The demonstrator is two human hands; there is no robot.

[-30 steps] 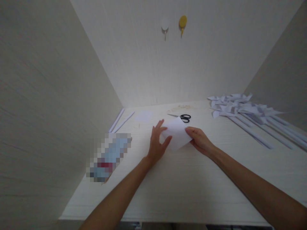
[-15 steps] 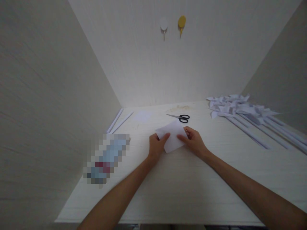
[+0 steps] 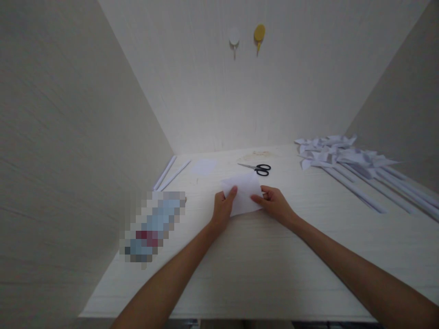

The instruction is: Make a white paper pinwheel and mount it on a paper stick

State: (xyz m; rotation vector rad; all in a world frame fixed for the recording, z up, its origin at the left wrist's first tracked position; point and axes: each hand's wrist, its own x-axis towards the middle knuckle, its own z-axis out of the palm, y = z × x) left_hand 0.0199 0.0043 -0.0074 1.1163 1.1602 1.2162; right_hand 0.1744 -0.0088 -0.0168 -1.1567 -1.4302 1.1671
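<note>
A small white sheet of paper (image 3: pixel 244 196) is held just above the table between my two hands. My left hand (image 3: pixel 222 209) pinches its left edge, thumb on top and fingers underneath. At the right edge my right hand (image 3: pixel 274 203) grips it, with the thumb lying over the paper. Just beyond the sheet lie scissors (image 3: pixel 262 169) with black handles, their blades pointing left. Another flat white paper (image 3: pixel 204 167) rests on the table farther back to the left.
Several white paper pinwheels (image 3: pixel 318 155) on rolled paper sticks lie at the right. Two rolled paper sticks (image 3: pixel 174 176) lie at the back left, near a pixelated object (image 3: pixel 157 226). Walls close off the back and sides of the white table (image 3: pixel 260 274). Two hooks (image 3: pixel 259 33) are on the back wall.
The sheet has turned slightly, so its near edge lies more level. My left hand's thumb has shifted a little left and up; my right hand has moved slightly left.
</note>
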